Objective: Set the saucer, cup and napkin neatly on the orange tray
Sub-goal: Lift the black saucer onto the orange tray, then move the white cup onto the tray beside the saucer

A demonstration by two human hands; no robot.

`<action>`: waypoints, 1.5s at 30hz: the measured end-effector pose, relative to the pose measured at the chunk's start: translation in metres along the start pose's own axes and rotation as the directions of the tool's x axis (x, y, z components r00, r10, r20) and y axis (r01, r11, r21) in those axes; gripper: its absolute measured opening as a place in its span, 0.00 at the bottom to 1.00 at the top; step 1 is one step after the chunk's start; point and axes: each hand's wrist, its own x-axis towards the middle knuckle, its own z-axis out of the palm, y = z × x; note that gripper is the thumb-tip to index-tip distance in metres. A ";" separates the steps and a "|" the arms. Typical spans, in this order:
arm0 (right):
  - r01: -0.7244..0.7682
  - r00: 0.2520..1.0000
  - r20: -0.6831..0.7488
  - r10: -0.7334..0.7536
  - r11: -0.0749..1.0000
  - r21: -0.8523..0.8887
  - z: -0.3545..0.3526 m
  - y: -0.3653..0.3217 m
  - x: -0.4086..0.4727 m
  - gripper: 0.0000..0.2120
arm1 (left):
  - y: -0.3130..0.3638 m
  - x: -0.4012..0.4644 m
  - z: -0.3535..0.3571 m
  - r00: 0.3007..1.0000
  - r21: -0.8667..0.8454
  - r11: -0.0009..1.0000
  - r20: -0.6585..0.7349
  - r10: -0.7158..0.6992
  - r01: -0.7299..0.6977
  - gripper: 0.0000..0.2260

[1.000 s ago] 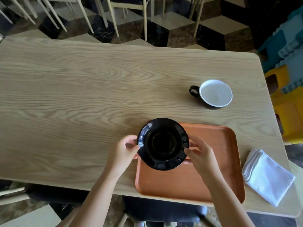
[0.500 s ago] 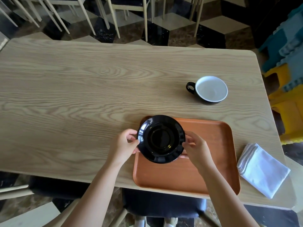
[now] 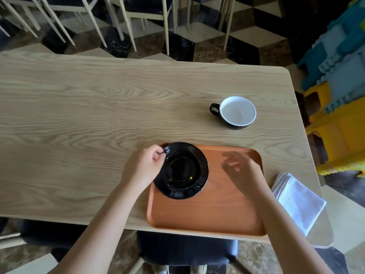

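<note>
A glossy black saucer (image 3: 182,171) lies in the far left part of the orange tray (image 3: 213,212), its left rim over the tray's edge. My left hand (image 3: 144,168) pinches that left rim with thumb and fingers. Blurred by motion, my right hand (image 3: 242,171) hovers over the tray's right half with fingers spread, off the saucer and holding nothing. The cup (image 3: 236,112), black outside and white inside, stands on the table beyond the tray with its handle to the left. A folded white napkin (image 3: 298,200) lies on the table just right of the tray.
The wooden table (image 3: 88,115) ends close behind the tray's near edge and just right of the napkin. A dark chair seat (image 3: 187,248) sits below that edge. Pale chair legs (image 3: 126,22) stand beyond the table, and yellow and blue plastic blocks (image 3: 339,99) are stacked at the right.
The saucer has come down onto the tray's far left part. My right hand has let go of it and moved right; the left hand stays on the rim.
</note>
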 end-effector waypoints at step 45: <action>0.434 0.865 -0.188 -0.465 0.882 -0.186 -0.051 0.078 -0.005 0.29 | 0.081 -0.006 0.098 0.788 0.156 0.785 -0.053 0.613 -0.600 0.15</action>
